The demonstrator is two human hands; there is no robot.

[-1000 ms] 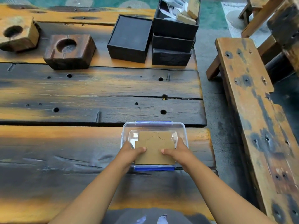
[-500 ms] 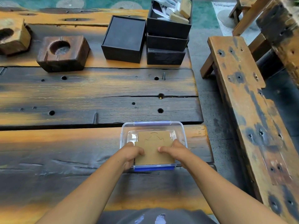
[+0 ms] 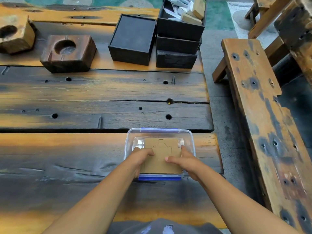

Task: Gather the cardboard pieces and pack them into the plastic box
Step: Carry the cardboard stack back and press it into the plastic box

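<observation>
A clear plastic box (image 3: 160,131) with blue latches stands near the right end of the wooden table, close to me. A brown cardboard piece (image 3: 161,162) with cut outlines lies in it, its near edge by the front latch. My left hand (image 3: 141,157) grips the cardboard's left edge with curled fingers. My right hand (image 3: 186,160) holds the right edge, thumb resting on top and fingers reaching along the side. Whether the cardboard lies flat on the bottom I cannot tell.
Behind stand a black closed box (image 3: 133,39) and a stack of black boxes (image 3: 179,46), the top one open and holding paper and wood bits. Two wooden blocks with round hollows (image 3: 67,51) sit far left. A wooden bench (image 3: 263,115) runs along the right.
My left fingers have curled tighter on the cardboard's left edge. My right fingers have slid outward to its right edge. The cardboard sits slightly lower in the box.
</observation>
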